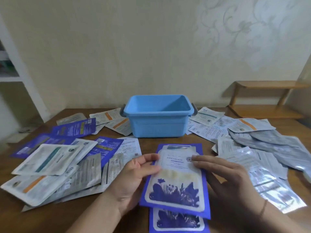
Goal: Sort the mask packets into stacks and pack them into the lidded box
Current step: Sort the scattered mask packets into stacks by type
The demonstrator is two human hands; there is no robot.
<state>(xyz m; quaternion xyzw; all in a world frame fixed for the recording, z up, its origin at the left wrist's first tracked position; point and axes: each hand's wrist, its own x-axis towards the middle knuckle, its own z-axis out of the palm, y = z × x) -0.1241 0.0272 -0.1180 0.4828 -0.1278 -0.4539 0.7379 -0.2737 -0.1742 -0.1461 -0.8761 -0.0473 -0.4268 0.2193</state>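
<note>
At the near centre of the wooden table (146, 145), we see a purple mask packet (176, 185) with a white panel and dark flower print, lying askew atop a matching packet (178, 221). The left hand (134, 179) pinches its left edge, thumb on top; the right hand (223, 180) rests flat, fingers straight, fingertips on its right edge. Farther back stands the open blue box (158, 121), loose packets scattered left (50, 158) and right (262, 148).

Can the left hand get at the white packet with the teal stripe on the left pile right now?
Probably not yet: the left hand grips the purple packet. The teal-striped packet lies uncovered atop its pile.
</note>
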